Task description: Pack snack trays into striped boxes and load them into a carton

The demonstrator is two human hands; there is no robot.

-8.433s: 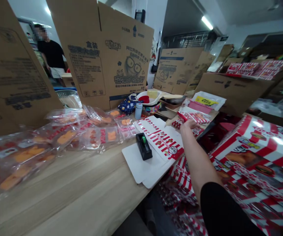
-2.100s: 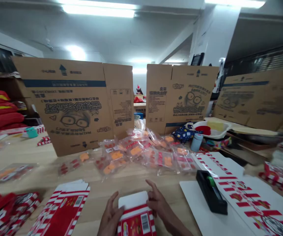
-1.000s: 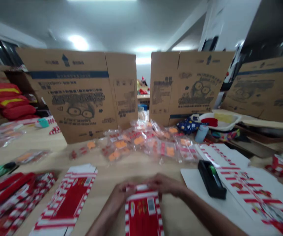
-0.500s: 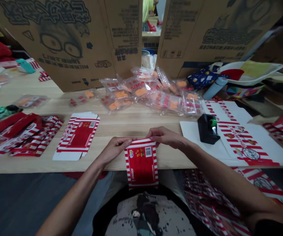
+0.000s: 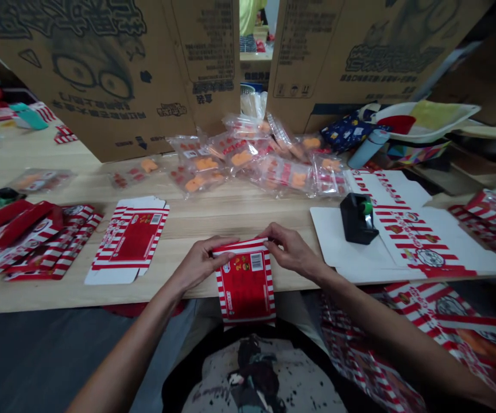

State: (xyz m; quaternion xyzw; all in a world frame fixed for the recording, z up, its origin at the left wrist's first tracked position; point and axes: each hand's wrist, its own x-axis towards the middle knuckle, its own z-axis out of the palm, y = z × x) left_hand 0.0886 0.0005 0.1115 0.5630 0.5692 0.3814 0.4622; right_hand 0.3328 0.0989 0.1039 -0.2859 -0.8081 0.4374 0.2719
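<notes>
A red carton [image 5: 248,289] with red-and-white striped borders and a barcode hangs over the table's front edge, its lower end near my shirt. My left hand [image 5: 202,264] grips its upper left corner, thumb on the printed face and fingers behind. At the upper right corner my right hand [image 5: 289,246] pinches the edge between thumb and fingers. Along the top, a striped flap lies between the two hands. To the left lies a short stack of flat cartons [image 5: 134,238] of the same print. The carton's back is hidden.
Clear bags with orange pieces [image 5: 239,158] are heaped before large cardboard boxes [image 5: 114,69]. A black tape dispenser [image 5: 359,221] stands on flat striped sheets [image 5: 429,241] at right. Red striped packs [image 5: 54,241] lie at far left; more packs [image 5: 360,344] sit below the table.
The carton's top flap has tilted, and my left thumb has moved onto the printed face. My right fingers have shifted along the upper right corner. The view has turned slightly right.
</notes>
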